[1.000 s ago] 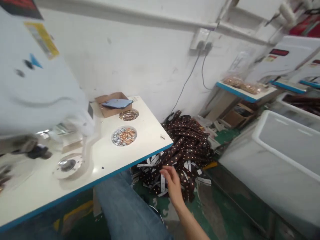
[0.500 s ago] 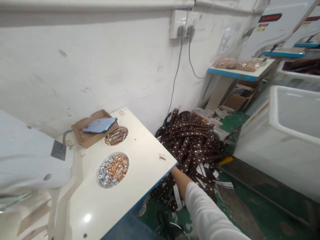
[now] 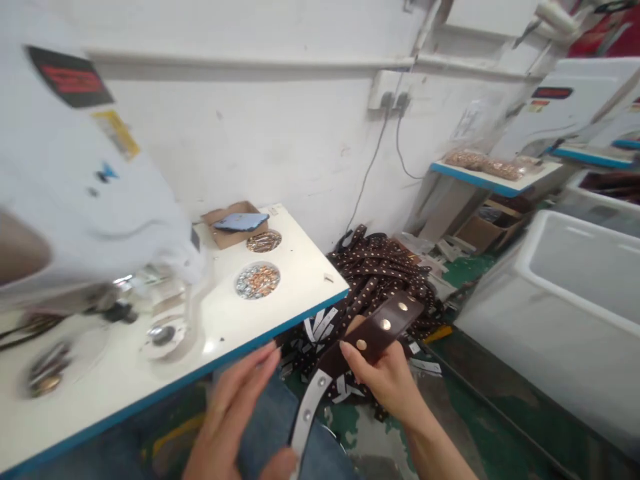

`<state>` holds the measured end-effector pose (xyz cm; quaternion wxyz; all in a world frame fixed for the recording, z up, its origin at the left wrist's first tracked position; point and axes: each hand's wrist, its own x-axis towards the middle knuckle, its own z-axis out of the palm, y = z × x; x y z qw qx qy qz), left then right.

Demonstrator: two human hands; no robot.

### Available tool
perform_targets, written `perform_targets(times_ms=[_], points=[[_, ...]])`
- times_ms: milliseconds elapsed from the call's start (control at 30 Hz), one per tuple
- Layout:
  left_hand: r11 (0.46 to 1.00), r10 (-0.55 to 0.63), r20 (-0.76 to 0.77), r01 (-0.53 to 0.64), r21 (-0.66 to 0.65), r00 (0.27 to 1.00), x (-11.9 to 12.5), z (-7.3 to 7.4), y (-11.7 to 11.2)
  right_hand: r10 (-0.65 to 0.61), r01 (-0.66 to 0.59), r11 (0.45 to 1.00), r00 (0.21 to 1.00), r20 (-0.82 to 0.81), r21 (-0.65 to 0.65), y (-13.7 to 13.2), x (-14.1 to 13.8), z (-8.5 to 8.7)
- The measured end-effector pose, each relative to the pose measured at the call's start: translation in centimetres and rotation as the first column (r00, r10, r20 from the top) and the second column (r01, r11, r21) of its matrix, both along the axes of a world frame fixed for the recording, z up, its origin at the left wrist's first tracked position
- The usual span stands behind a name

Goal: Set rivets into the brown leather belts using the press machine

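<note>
Just off the bench's (image 3: 303, 283) right corner, the right hand (image 3: 389, 379) grips the studded brown strap (image 3: 373, 335), long axis slanting far right to near left, its pale stretch (image 3: 313, 393) beside the left hand's (image 3: 225, 423) unclosed grip, contact unclear.

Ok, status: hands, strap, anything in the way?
Right hand grips studded brown strap. Left hand open by its white section, contact unclear. Watch table edge near left hand.

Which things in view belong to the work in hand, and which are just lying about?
Likely part of the work: dark brown strap in the right hand; heap of similar straps; loose metal fittings; white machine.

Apparently just lying about: blue slab, perhaps a phone; pale litter beyond the heap.
</note>
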<state>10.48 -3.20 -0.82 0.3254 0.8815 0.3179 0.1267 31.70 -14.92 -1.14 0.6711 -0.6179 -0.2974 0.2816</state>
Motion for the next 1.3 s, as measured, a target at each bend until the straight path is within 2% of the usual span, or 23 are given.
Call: perform_targets(times_ms=[100, 133, 200, 267, 300, 433, 500, 600, 700, 800, 933, 1067, 1300], points=[[0.971, -0.064, -0.004, 0.061, -0.232, 0.998, 1.3, 1.9, -0.7, 0.149, -0.147, 0.985, 0.989, -0.016, 0.084, 1.9, -2.8, 2.3], [0.954, -0.051, -0.003, 0.048, -0.296, 0.999, 1.3, 2.4, -0.7, 0.168, -0.16, 0.98, 0.983, -0.067, 0.115, 2.7, -3.5, 2.5], [0.939, 0.03, 0.014, -0.023, -0.343, 0.999, 0.7, 3.2, -0.4, 0.137, -0.105, 0.981, 0.97, -0.202, 0.163, 4.2, -4.6, 2.3], [0.947, 0.112, 0.048, -0.092, -0.306, 0.993, -0.9, 3.6, 0.0, 0.118, -0.062, 0.983, 0.934, -0.336, 0.171, 5.6, -5.7, 1.5], [0.955, 0.131, 0.064, -0.109, -0.274, 0.989, -1.9, 3.7, 0.1, 0.144, -0.087, 0.983, 0.91, -0.388, 0.16, 6.1, -6.3, 1.0], [0.992, 0.119, 0.111, -0.114, -0.052, 0.987, -5.6, 3.1, 1.3, 0.295, -0.281, 0.954, 0.831, -0.472, 0.1, 8.0, -8.5, -0.5], [0.983, 0.135, 0.11, -0.148, 0.113, 0.985, -7.0, 2.5, 2.5, 0.295, -0.282, 0.955, 0.866, -0.403, 0.091, 9.1, -9.2, -0.4], [0.922, 0.186, 0.111, -0.212, 0.325, 0.976, -8.4, 2.1, 4.9, 0.307, -0.295, 0.951, 0.937, -0.169, 0.096, 11.9, -9.7, 0.4], [0.88, 0.23, 0.107, -0.254, 0.402, 0.967, -9.0, 2.5, 7.9, 0.317, -0.321, 0.941, 0.947, 0.057, 0.105, 15.4, -9.9, 1.2], [0.894, 0.255, 0.077, -0.266, 0.36, 0.964, -8.8, 2.9, 10.9, 0.326, -0.339, 0.939, 0.933, 0.155, 0.067, 18.3, -9.8, 1.0], [0.943, 0.248, 0.036, -0.249, 0.222, 0.968, -8.4, 3.2, 13.3, 0.386, -0.39, 0.921, 0.917, 0.104, 0.021, 19.6, -9.6, 0.3], [0.967, 0.215, 0.074, -0.223, 0.124, 0.974, -8.8, 3.0, 13.9, 0.449, -0.449, 0.893, 0.891, 0.072, -0.01, 19.3, -9.6, 0.1], [0.974, 0.194, 0.101, -0.204, 0.096, 0.976, -9.3, 2.2, 14.4, 0.459, -0.467, 0.884, 0.874, 0.159, 0.018, 19.4, -9.3, -0.5]])
